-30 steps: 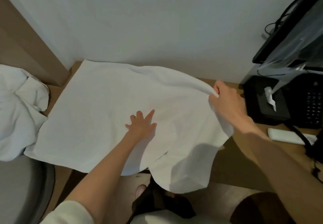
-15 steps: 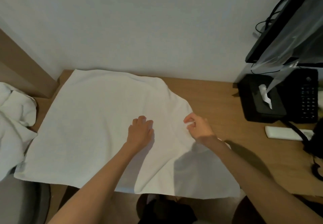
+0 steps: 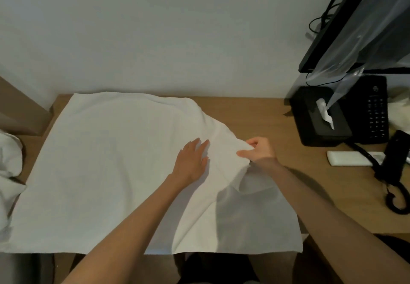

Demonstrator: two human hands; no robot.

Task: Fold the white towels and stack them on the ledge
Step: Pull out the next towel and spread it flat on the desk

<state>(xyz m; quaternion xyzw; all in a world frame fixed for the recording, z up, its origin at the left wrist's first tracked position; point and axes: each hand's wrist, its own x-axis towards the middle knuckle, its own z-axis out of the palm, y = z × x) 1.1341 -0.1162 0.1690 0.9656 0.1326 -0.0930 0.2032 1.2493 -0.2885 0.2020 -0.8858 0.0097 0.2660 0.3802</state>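
Note:
A large white towel (image 3: pixel 106 172) lies spread over the wooden ledge (image 3: pixel 255 115), reaching from the wall to the front edge. My left hand (image 3: pixel 192 161) rests flat on it near the middle, fingers straight. My right hand (image 3: pixel 258 149) pinches the towel's right edge and holds that part slightly raised, so a fold of cloth hangs under it. More crumpled white towels (image 3: pixel 8 168) lie at the far left edge of the view.
To the right on the ledge stand a black tissue box (image 3: pixel 321 117), a black desk phone (image 3: pixel 375 110) with coiled cord, and a white remote (image 3: pixel 348 158). A dark screen (image 3: pixel 346 24) with plastic film hangs above them. A white wall runs along the back.
My right hand brought the lifted towel edge down and leftward toward the middle, then shifted it slightly back right. The left hand stayed pressed on the towel.

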